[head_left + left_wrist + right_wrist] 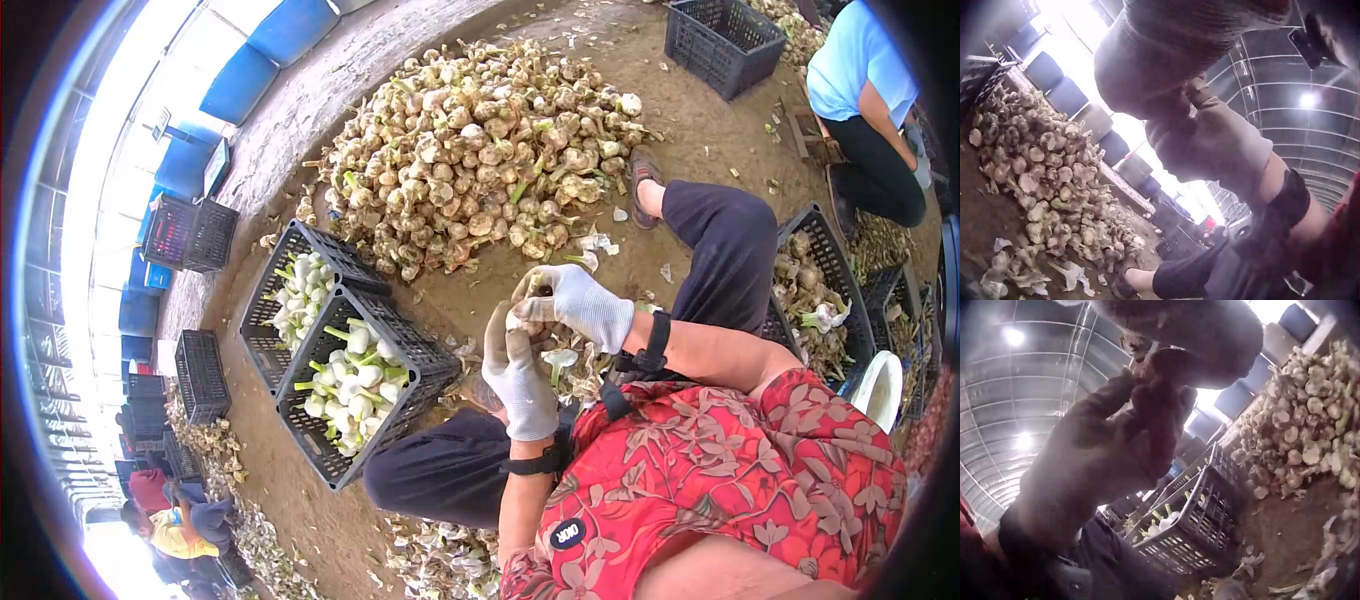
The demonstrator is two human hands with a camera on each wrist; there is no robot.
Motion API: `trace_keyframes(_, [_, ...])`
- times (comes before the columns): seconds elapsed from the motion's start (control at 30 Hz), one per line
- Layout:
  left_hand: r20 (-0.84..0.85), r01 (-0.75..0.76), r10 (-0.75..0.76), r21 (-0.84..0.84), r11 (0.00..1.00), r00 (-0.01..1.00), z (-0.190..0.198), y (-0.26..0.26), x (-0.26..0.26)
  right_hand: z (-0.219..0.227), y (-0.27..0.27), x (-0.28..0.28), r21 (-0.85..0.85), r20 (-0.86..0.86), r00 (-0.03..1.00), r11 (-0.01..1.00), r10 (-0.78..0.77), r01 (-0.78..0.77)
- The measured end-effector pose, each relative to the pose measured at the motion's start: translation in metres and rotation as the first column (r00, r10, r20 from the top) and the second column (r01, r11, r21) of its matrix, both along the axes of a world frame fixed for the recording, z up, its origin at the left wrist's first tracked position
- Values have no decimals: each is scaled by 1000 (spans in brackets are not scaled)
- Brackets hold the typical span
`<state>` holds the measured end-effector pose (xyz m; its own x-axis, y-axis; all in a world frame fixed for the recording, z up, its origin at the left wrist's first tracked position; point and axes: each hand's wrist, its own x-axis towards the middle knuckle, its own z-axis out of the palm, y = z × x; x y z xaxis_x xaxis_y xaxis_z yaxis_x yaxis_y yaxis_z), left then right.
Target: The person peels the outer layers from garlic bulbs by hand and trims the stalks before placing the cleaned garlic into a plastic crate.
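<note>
Both the left hand and right hand pinch a garlic bulb, mostly hidden behind gloved fingers.

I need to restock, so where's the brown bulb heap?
In the head view, the heap lies at upper centre, beside the person's right foot, with two black crates of white bulbs at its lower left.

Floor, brown earth. Directly on it: large heap of garlic, near far edge; crates, two side by side, left of heap; separate crate, right of heap; peelings, scattered.
</note>
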<state>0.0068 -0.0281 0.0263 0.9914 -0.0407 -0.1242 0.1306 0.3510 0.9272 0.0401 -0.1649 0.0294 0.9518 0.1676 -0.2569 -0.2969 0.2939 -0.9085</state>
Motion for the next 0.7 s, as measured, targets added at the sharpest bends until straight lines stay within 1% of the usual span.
trace_keyframes(0.1, [25,-4,6,-87,996,1000,3,-4,0,-6,-5,1,52,28,999,998,29,-31])
trace_keyframes(0.13, [27,5,-2,-117,993,1000,3,-4,0,-6,-8,1,143,-2,999,988,49,-49])
trace_keyframes(0.17, [30,14,-10,-148,989,999,3,-4,0,-8,-9,1,208,7,998,976,63,-63])
trace_keyframes(0.23, [-49,7,-16,-180,984,999,1,1,2,-8,-11,1,335,28,996,938,87,-92])
trace_keyframes(0.27, [-88,3,-21,-196,981,996,0,3,2,-6,-18,-3,422,-12,991,899,136,-118])
trace_keyframes(0.37, [-60,22,-37,-228,973,997,14,-2,-2,-14,-18,-5,485,-31,995,872,91,-65])
trace_keyframes(0.4, [-49,48,-60,-215,975,997,15,-1,-4,-8,-23,-6,415,-51,992,906,118,-87])
trace_keyframes(0.5, [53,-55,62,-138,989,997,14,-7,-4,11,-23,-7,261,-21,997,963,80,-72])
trace_keyframes(0.53, [65,-73,80,-106,992,995,14,-7,-4,9,-20,-4,181,49,997,981,63,-71])
trace_keyframes(0.63, [70,-66,72,-76,995,995,11,-9,-4,9,-16,0,-6,75,991,994,108,-108])
trace_keyframes(0.67, [48,-94,97,-56,994,994,11,-12,-3,11,-16,-2,29,53,995,996,85,-87])
trace_keyframes(0.7, [47,-44,50,-117,992,998,11,-10,-3,10,-16,-3,105,19,997,992,75,-76])
